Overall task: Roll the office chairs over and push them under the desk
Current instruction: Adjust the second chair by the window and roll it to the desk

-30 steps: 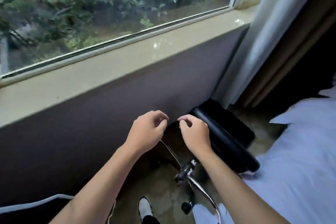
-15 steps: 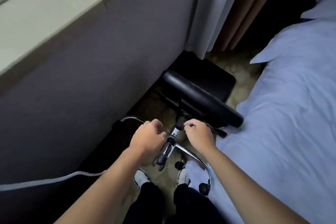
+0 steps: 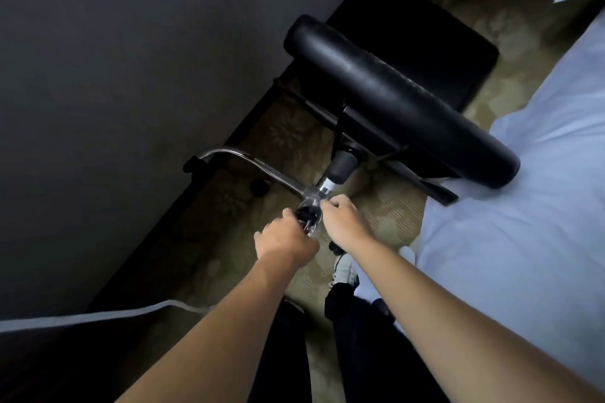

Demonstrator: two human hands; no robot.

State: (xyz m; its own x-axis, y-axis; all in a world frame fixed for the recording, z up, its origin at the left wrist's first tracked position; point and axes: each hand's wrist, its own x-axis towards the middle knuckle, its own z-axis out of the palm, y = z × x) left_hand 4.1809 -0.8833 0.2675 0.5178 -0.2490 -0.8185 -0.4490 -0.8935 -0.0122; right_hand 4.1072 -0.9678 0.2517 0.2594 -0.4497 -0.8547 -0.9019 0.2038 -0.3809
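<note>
You are clenching your left hand (image 3: 284, 242) and right hand (image 3: 340, 219) around the tipped office chair's (image 3: 393, 98) chrome base (image 3: 258, 167), so next it probably needs standing upright.

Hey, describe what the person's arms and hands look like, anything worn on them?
Both forearms are bare as far as the frame shows, with no sleeves in view. The left hand and right hand wear no gloves, and no watch, bracelet or ring is visible. The wrists look plain.
</note>
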